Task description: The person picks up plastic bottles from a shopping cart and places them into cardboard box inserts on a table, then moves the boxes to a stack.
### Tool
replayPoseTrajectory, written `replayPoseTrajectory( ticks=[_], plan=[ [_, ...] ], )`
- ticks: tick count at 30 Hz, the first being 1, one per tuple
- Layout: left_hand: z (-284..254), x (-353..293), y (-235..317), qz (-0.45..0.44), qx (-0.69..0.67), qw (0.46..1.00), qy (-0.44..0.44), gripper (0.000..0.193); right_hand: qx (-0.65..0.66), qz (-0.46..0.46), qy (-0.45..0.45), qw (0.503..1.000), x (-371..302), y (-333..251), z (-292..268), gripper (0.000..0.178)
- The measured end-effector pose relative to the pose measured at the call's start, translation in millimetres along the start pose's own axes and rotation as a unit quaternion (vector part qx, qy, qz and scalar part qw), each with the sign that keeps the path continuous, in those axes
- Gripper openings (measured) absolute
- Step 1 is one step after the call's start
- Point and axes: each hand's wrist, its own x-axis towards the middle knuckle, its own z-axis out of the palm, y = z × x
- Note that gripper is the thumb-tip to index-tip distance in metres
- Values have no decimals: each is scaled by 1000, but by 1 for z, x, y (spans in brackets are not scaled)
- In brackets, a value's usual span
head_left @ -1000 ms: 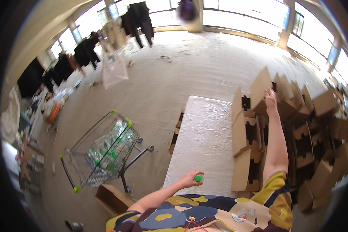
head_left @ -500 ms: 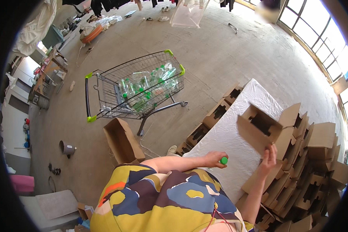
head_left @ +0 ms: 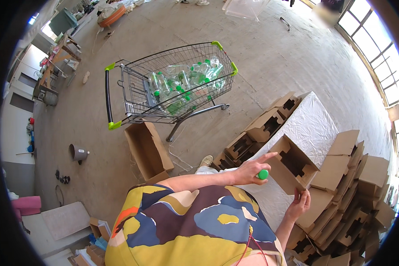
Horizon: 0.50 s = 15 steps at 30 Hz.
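My left hand (head_left: 247, 172) is closed round a bottle whose green cap (head_left: 263, 174) points up; the hand hides its body. The index finger of that hand stretches out to the near left side of an open cardboard box (head_left: 283, 174). My right hand (head_left: 300, 204) pinches the box's near lower corner between thumb and fingers. The box is tilted, its opening faces up, and a dark cut-out shows inside it. Beneath it lies a surface covered with a white sheet (head_left: 317, 116).
Open boxes (head_left: 262, 128) line the sheet's left edge. Stacked cardboard boxes (head_left: 341, 195) crowd the right. A shopping cart (head_left: 133, 73) of clear, green-capped bottles (head_left: 181, 88) stands ahead left, with an open carton (head_left: 148, 150) before it. A grey bucket (head_left: 79, 152) lies farther left.
My left hand has moved up to the box with the bottle, its index finger now stretched out. The box has come lower and nearer in my right hand. The view has shifted.
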Motion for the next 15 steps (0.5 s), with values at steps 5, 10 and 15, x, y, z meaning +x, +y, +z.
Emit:
replayPoseTrajectory(
  ticks=[5,10,15],
  plan=[
    [-19,-2,-7,-8,21,999,-48,27,35,40,57,997,-8,1,-11,19],
    [-28,-3,-2,4,39,994,-106,27,45,55,75,995,-26,3,5,20],
    [-24,-11,-12,26,60,986,-155,31,47,146,114,982,-36,20,-1,20]
  ],
)
